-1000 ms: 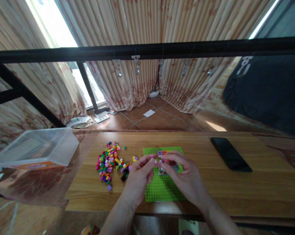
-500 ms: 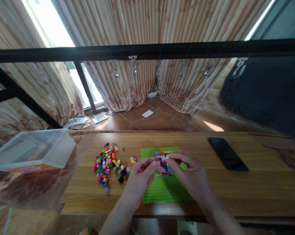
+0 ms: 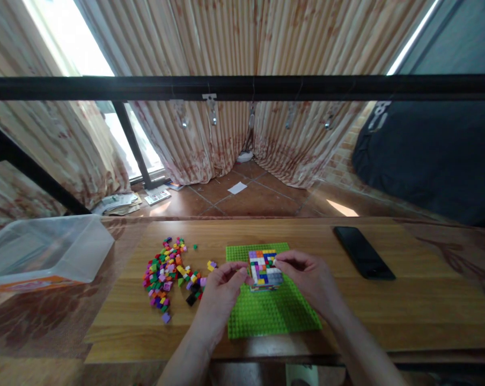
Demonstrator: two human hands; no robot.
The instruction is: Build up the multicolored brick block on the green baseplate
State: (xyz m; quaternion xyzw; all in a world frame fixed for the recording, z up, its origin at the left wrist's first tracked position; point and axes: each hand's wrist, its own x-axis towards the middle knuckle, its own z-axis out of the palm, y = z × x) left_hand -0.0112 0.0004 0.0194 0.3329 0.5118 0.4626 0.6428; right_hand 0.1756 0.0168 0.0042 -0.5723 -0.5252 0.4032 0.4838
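Observation:
A small block of many-coloured bricks [image 3: 263,269] stands on a bright green studded baseplate [image 3: 269,313] lying on the wooden table. My left hand [image 3: 222,292] is curled with its fingertips pinched against the block's left edge. My right hand [image 3: 309,279] is curled too, its thumb and forefinger pinched at the block's right top edge. What either pinch holds is too small to make out. A pile of loose coloured bricks [image 3: 168,268] lies to the left of the baseplate, close to my left hand.
A black phone [image 3: 364,252] lies on the table at the right. A clear plastic tub [image 3: 45,252] sits at the far left, off the table's edge. A black bar [image 3: 242,87] crosses the view above, with curtains and a tiled floor behind.
Both hands have drawn apart to the block's sides, so its coloured top now shows. The view has shifted, sliding everything left and a little down.

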